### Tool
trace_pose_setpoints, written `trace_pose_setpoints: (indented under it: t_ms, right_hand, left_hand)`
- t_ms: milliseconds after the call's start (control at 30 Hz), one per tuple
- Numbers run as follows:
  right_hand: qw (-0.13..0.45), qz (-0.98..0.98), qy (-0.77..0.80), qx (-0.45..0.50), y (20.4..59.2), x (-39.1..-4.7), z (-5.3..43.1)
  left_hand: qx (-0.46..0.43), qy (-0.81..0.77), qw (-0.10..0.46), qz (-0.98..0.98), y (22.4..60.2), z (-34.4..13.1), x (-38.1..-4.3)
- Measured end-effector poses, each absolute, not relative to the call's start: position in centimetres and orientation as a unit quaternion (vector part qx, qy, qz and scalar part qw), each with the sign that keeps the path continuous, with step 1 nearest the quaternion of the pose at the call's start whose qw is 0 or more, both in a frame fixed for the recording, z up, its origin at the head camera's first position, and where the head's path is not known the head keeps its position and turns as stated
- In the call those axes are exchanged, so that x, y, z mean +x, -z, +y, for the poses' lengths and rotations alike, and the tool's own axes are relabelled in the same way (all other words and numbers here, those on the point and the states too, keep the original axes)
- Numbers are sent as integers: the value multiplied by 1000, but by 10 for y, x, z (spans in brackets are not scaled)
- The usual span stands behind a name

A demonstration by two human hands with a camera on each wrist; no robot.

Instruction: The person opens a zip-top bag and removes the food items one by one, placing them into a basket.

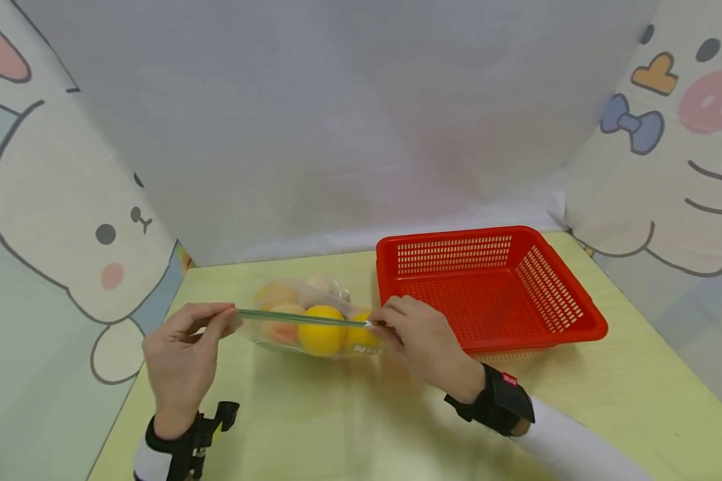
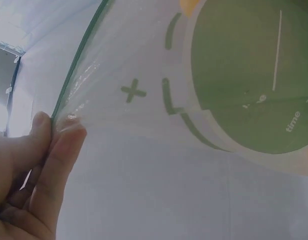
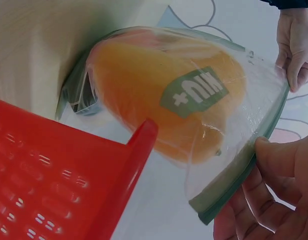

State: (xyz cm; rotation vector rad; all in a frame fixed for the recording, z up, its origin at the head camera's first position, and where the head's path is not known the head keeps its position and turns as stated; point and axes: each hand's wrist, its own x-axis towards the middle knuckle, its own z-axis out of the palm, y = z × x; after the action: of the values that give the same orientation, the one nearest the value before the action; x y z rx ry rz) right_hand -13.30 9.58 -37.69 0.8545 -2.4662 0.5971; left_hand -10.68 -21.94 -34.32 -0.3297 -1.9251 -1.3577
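A clear zip bag [image 3: 199,107] with a green zip strip [image 1: 301,317] hangs stretched between both hands over the table. Yellow and orange-red round fruits [image 1: 321,332] lie inside it; their exact kind is hard to tell through the plastic. At the strip's left end, the left hand [image 1: 183,354] pinches the bag's corner between thumb and fingers. Toward the other end, the right hand [image 1: 424,344] grips the strip between thumb and fingers, with a small white piece [image 1: 368,324] at its fingertips. In the right wrist view a short end of the strip sticks out beyond the right fingers.
A red perforated plastic basket [image 1: 487,307] stands right of the bag, close to the right hand, with no contents in sight. The pale yellow table [image 1: 313,427] ends at a white backdrop [image 1: 337,133]. Side panels with cartoon animals flank it.
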Motion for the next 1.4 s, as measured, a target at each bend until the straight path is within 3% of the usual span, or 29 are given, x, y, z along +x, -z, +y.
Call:
trace_pose_setpoints:
  t_ms: [667,833,1100,1400]
  right_hand:
    - [229,-918,-202,252,391,-127,141]
    - [210,-917,-211,266,388,-125,131]
    - [242,-883,-226,332,382,-129,100]
    - [189,-884,-246,350,367,-142,76]
  left_hand:
    - [-97,535,395,-741,344,-214,-108]
    - [-77,525,384,-756,343,-208,-104]
    - [-79,529,378,-756,343,-203,-102]
    - [-92,534,372,-754,344,-204,-101]
